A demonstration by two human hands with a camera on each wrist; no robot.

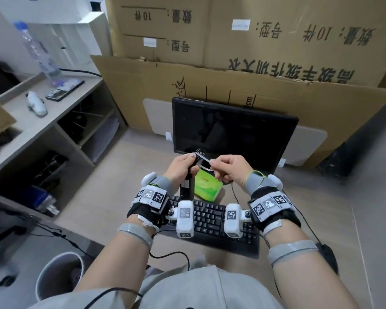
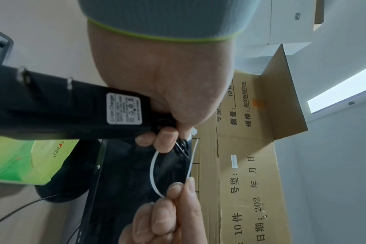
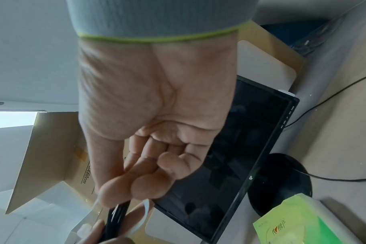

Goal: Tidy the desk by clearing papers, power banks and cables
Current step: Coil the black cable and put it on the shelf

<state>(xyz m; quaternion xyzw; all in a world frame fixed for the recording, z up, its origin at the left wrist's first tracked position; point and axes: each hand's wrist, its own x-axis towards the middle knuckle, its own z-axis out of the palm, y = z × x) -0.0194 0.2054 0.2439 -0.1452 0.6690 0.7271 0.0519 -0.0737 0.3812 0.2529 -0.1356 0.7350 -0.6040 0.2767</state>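
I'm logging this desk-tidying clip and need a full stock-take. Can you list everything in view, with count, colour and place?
charger: one, black with white label, gripped upright in the left hand.
cable coil: one, black, at the charger's top.
cable tie: one, white, looped from the coil to the right hand.
monitor: one, black, screen dark, behind the hands.
keyboard: one, black, under the wrists.
tissue pack: one, green, between keyboard and monitor.
cardboard boxes: several, brown, stacked behind.
water bottle: one, clear, side shelf.
bin: one, white, floor left.
left hand: grips the charger.
right hand: pinches the tie.
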